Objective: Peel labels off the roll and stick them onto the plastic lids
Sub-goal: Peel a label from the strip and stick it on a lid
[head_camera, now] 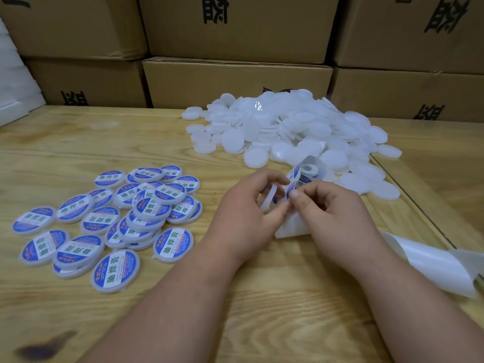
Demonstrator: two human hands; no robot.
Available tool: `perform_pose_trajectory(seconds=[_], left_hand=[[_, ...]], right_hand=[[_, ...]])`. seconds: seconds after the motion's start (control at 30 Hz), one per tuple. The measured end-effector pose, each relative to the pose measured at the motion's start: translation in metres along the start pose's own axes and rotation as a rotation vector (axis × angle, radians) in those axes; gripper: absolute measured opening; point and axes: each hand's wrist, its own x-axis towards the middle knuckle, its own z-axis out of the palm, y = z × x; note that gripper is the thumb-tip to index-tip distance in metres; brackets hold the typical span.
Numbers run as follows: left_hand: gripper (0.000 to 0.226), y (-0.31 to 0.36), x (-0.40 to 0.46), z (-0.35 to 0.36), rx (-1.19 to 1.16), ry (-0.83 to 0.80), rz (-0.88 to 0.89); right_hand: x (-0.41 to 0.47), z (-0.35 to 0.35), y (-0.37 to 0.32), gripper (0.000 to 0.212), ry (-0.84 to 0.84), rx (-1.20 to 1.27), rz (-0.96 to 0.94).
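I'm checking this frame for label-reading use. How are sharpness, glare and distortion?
Head view: even, soft lighting with faint shadows; wide-angle bending curves the cardboard boxes and table edge; the pile of blank lids is near overexposed, with one small glare spot; print on the labelled lids is readable; the label pinched between left hand and right hand is slightly blurred.

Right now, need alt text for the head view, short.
Two bare hands meet over a wooden table: the left hand holds a plain white lid, and the right hand pinches a blue label on its backing strip. Labelled lids lie at left, an unlabelled pile behind, before cardboard boxes.
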Motion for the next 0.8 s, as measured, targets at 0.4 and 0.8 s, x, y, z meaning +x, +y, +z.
perform_pose_trajectory(seconds=[0.4, 0.8], left_hand=[[0.038, -0.002, 0.0, -0.003, -0.128, -0.009, -0.055], [0.033, -0.002, 0.003, -0.003, -0.229, 0.15, -0.156]], right_hand=[[-0.001, -0.002, 0.001, 0.021, -0.062, -0.015, -0.082], [-0.002, -0.006, -0.007, 0.033, 0.01, -0.029, -0.038]])
